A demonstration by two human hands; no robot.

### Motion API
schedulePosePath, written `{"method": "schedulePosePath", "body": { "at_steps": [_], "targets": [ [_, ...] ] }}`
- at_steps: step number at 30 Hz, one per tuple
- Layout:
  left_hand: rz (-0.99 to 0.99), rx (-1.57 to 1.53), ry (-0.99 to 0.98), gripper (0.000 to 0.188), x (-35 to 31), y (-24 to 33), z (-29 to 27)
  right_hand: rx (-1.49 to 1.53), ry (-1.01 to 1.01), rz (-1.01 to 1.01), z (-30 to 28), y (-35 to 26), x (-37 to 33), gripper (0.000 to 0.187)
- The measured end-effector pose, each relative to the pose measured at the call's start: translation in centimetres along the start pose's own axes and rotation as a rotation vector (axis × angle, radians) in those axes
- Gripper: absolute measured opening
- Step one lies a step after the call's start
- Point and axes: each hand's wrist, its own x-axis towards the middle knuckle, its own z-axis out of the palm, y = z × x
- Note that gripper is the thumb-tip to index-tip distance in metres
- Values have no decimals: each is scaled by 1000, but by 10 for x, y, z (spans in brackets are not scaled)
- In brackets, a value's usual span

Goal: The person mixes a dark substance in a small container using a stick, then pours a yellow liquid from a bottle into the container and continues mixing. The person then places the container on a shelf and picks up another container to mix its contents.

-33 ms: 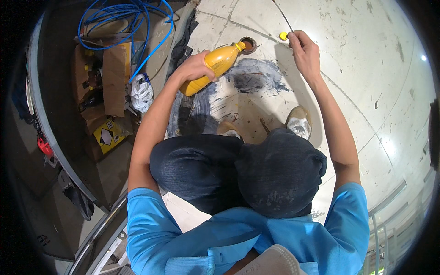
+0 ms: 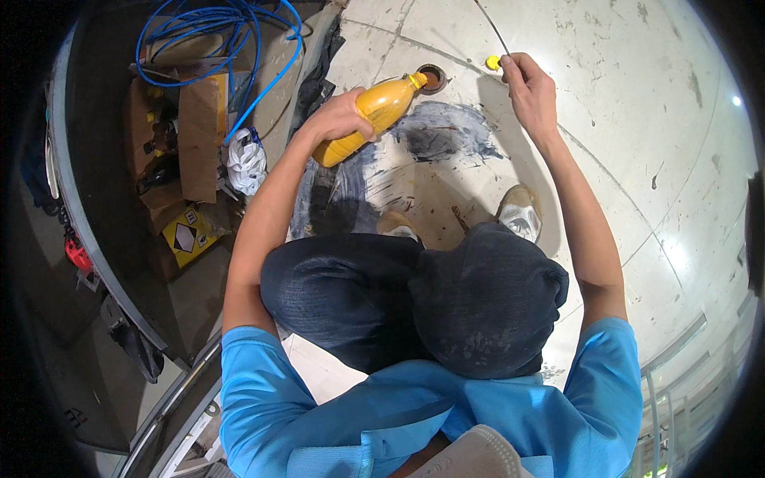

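My left hand (image 2: 341, 118) is wrapped round the body of a yellow plastic bottle (image 2: 386, 105). The bottle lies tilted, its neck pointing away and to the right, with the mouth at the near left rim of a small round dark pot (image 2: 432, 79). Reddish-brown stuff shows inside the pot. Off to the right, my right hand (image 2: 529, 89) is closed, thumb and fingers pinching a thin dark rod (image 2: 496, 30) that runs up past the top edge. A yellow cap (image 2: 493, 62) sits right beside those fingertips; whether they touch it I cannot tell.
Dark smears (image 2: 446, 131) mark the pale tiled floor (image 2: 621, 119) between my shoes (image 2: 521, 213) and the pot. To the left stand an open cardboard box (image 2: 198, 143) with bottles in it, a coiled blue hose (image 2: 253, 48) and a crumpled white plastic bag (image 2: 246, 163).
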Motion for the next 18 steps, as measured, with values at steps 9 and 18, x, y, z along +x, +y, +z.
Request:
{"method": "schedulePosePath", "body": {
  "at_steps": [9, 18],
  "targets": [
    [11, -8, 20, 79, 4, 0, -2, 81, 51, -65, 3, -19, 9, 38],
    [29, -1, 32, 78, 3, -1, -1, -42, 119, -287, 4, -48, 10, 35]
  ]
}}
